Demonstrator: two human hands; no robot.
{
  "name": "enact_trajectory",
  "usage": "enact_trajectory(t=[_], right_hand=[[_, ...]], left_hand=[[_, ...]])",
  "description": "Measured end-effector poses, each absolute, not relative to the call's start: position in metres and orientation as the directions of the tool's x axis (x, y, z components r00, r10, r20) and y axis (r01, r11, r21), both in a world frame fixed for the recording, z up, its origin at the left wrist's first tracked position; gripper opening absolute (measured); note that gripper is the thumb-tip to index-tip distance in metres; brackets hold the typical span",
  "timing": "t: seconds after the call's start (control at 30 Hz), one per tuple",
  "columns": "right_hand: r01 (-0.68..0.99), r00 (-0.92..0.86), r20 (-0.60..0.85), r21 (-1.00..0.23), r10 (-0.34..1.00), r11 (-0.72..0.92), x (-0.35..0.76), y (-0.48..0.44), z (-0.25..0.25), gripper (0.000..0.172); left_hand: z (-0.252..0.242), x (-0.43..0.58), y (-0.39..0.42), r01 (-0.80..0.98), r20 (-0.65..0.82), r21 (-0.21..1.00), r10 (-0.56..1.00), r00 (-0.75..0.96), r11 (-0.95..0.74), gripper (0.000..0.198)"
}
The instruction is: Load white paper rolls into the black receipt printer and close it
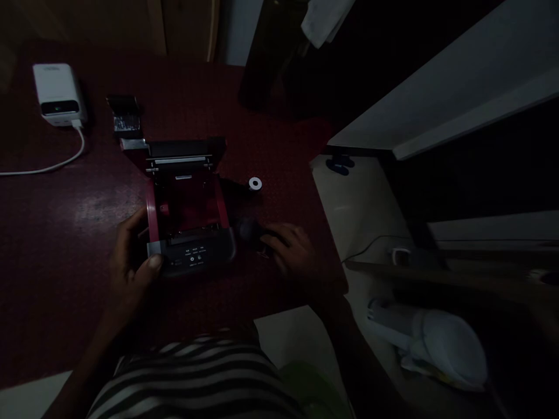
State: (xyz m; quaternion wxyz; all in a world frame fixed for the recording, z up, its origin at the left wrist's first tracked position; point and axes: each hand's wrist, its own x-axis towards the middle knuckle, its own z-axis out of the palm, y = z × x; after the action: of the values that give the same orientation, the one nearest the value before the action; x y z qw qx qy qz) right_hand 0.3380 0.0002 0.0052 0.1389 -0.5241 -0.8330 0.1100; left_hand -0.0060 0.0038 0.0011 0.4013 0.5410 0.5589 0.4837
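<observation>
A small red-and-black printer (192, 253) with a row of control marks on its front panel stands on the dark red table (288, 163). Its lid (181, 152) is raised and the red bay inside lies bare. My left hand (133, 256) grips the front left corner, thumb on top of the panel and fingers along the side. To the right of the printer, my right hand (290, 250) has its fingers curled at a dark, rounded object (248, 230) whose kind the darkness hides. A small white ring with a dark centre (255, 184) lies just beyond that object.
At the far left, a white power bank (59, 96) has a white cable (70, 160) plugged in. An opened small black case (126, 116) is behind the printer. Dark slippers (339, 164) lie on the floor past the table's right edge. A whitish bundle (449, 346) is at lower right.
</observation>
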Motion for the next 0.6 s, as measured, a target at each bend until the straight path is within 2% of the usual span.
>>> enact_trajectory(t=[0.1,0.2,0.3,0.37,0.47,0.6], right_hand=[[0.836,-0.405,0.077,-0.371,0.911,0.403,0.333,0.005,0.0,0.042],[0.753,-0.336,0.086,-0.573,0.938,0.323,0.334,0.01,0.007,0.031],[0.543,-0.161,0.012,-0.834,0.987,0.099,0.333,0.006,0.021,0.027],[0.321,-0.114,-0.098,-0.945,0.989,-0.057,0.329,0.001,0.032,0.036],[0.037,-0.216,-0.229,-0.973,0.949,-0.227,0.315,-0.007,0.048,0.051],[-0.114,-0.34,-0.287,-0.933,0.896,-0.342,0.295,-0.005,0.07,0.053]], left_hand=[[-0.003,-0.008,0.003,0.22,0.067,0.974,0.993,-0.094,-0.045,0.074],[-0.006,-0.01,0.002,0.23,0.074,0.972,0.992,-0.098,-0.05,0.072],[-0.008,-0.012,0.001,0.227,0.093,0.971,0.993,-0.074,-0.075,0.068],[-0.008,-0.013,0.001,0.217,0.095,0.973,0.993,-0.071,-0.077,0.068],[-0.008,-0.013,0.001,0.221,0.09,0.973,0.992,-0.085,-0.069,0.069],[-0.005,-0.014,0.0,0.254,0.09,0.964,0.994,-0.059,-0.072,0.069]])
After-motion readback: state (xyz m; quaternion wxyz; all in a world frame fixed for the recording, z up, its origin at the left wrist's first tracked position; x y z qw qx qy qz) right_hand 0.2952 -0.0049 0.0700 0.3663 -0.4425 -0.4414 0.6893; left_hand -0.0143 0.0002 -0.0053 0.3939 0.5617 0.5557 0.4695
